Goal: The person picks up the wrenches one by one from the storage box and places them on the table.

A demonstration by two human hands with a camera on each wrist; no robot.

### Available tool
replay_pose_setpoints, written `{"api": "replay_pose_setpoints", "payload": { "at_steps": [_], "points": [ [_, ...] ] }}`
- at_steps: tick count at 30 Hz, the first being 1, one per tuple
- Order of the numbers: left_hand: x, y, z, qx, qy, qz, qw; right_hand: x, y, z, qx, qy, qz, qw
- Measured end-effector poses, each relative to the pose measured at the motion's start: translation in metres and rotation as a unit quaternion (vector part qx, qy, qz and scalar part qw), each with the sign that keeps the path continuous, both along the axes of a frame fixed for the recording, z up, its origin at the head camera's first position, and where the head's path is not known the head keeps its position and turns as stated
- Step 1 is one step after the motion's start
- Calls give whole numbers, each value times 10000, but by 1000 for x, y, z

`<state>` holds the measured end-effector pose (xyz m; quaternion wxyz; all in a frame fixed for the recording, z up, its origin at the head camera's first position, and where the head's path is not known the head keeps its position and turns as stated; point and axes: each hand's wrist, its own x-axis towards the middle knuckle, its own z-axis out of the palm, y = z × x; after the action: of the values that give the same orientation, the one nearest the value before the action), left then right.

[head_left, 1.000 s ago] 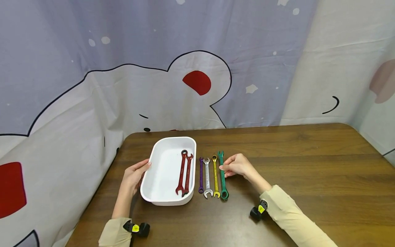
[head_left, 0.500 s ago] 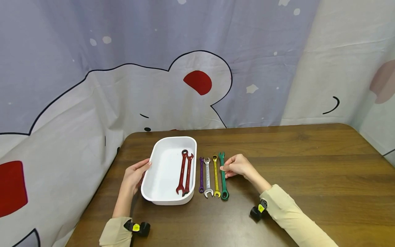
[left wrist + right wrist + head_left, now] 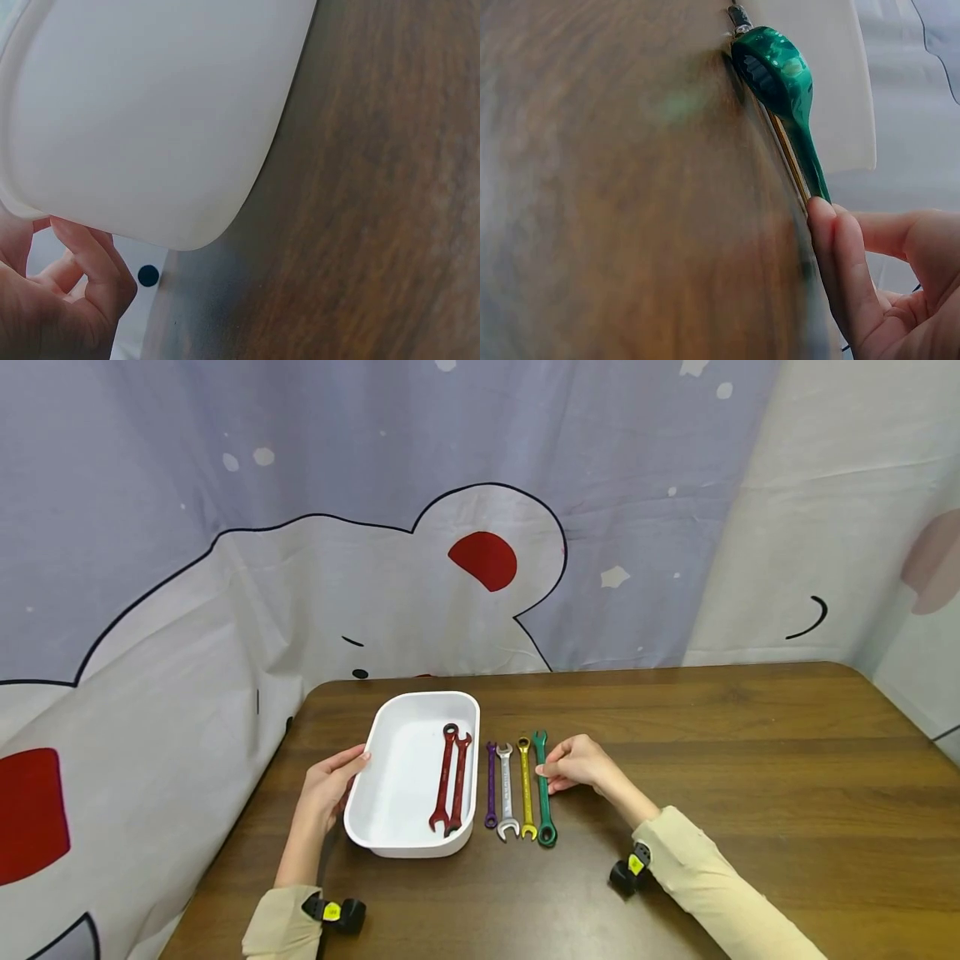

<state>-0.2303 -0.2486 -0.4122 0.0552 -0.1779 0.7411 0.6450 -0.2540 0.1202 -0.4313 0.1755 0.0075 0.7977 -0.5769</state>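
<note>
My left hand (image 3: 326, 789) grips the left rim of a white plastic tray (image 3: 397, 777), thumb on top; the left wrist view shows its fingers at the tray's outer wall (image 3: 150, 135). Inside the tray, along its right side, lie a red combination wrench (image 3: 443, 781) and a second red wrench (image 3: 458, 785). My right hand (image 3: 581, 763) pinches the middle of a green ratcheting wrench (image 3: 543, 802), its ring end (image 3: 799, 82) toward the person. To its left, in a row beside the tray, lie a yellow wrench (image 3: 527, 789), a silver wrench (image 3: 506, 789) and a small purple wrench (image 3: 491, 785).
All of this is on a brown wooden table (image 3: 712, 777), with the tray toward its left edge. Bare wood extends to the right and in front. A patterned curtain (image 3: 630, 510) hangs behind the table.
The far end of the green wrench has shifted slightly toward the person, with the right hand still on it. The left hand keeps its hold on the tray. The view has drifted a little.
</note>
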Motion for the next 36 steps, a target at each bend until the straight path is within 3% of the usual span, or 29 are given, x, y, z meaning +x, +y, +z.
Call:
{"api": "replay_pose_setpoints", "payload": {
  "at_steps": [9, 36],
  "points": [
    [0, 0, 1, -42, -45, -17, 10000, -1, 1, 1, 104, -138, -39, 9998],
    [0, 0, 0, -20, -45, -6, 10000, -8, 4, 10, 542, -600, 511, 9954]
  ]
}}
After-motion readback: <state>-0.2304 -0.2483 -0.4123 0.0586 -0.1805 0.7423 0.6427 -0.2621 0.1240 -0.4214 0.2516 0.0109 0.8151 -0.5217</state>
